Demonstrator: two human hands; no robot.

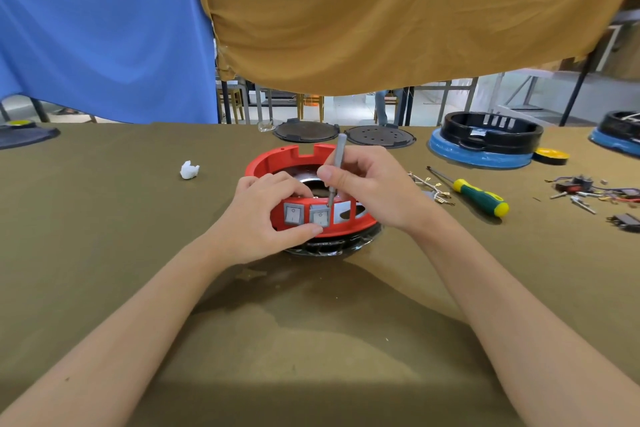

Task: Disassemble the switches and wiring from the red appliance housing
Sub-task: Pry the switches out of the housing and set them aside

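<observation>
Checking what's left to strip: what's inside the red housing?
Inside the red housing a shiny metal ring shows around a dark hole. The left hand and right hand cover the space behind the switches.

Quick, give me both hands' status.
Left hand: grips the red housing, thumb at a grey rocker switch.
Right hand: holds a thin grey tool.

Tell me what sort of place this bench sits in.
Probably a workshop or small factory floor for taking appliances apart. Besides the red housing, the cloth-covered table holds more black-and-blue housings, a screwdriver and a heap of pulled wires and switches.
</observation>
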